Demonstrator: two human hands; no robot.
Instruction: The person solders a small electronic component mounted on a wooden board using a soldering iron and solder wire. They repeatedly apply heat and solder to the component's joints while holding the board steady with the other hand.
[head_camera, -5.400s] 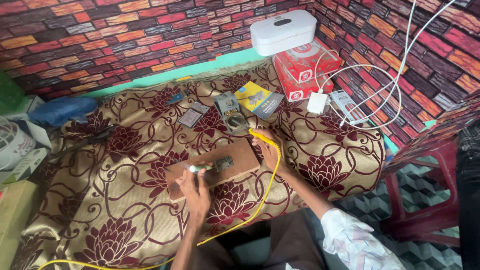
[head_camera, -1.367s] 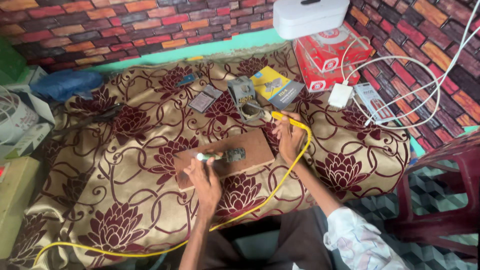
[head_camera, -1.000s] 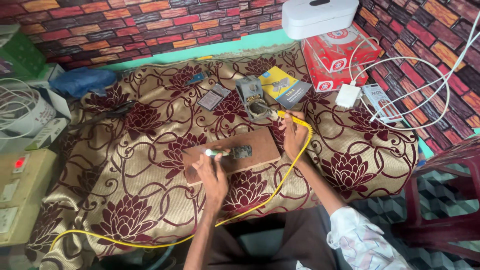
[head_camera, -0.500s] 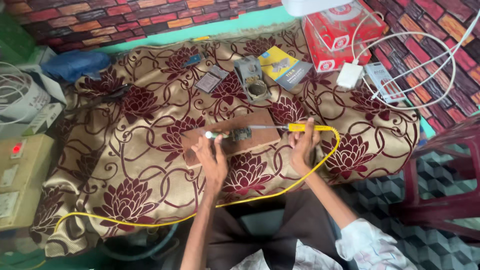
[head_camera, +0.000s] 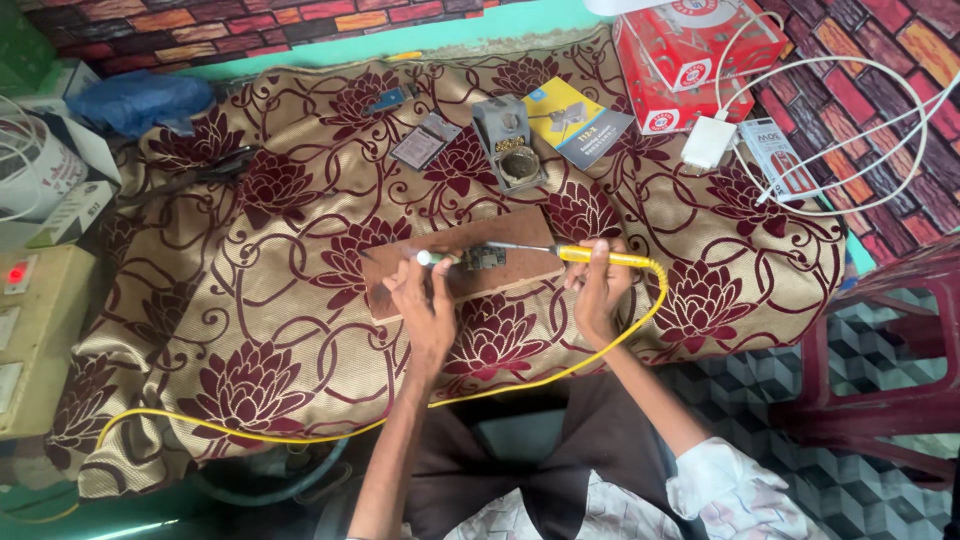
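The right hand (head_camera: 597, 290) is closed around the yellow soldering iron (head_camera: 600, 257), its stiff tip on a small circuit board (head_camera: 485, 258). The left hand (head_camera: 425, 305) pinches a thin tool (head_camera: 432, 258) beside it. The board looks light and fragile, best held by its edges on the wooden block (head_camera: 455, 270) between both hands.

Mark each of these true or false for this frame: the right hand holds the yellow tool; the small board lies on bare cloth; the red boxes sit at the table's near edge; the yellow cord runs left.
1. The right hand holds the yellow-handled soldering iron. True.
2. The small circuit board lies on bare cloth. False: it lies on a wooden board.
3. The red boxes sit at the near edge. False: they stand at the far right, by the brick wall.
4. The yellow cord runs left along the near edge. True.
5. The left hand rests by the wooden board. True.
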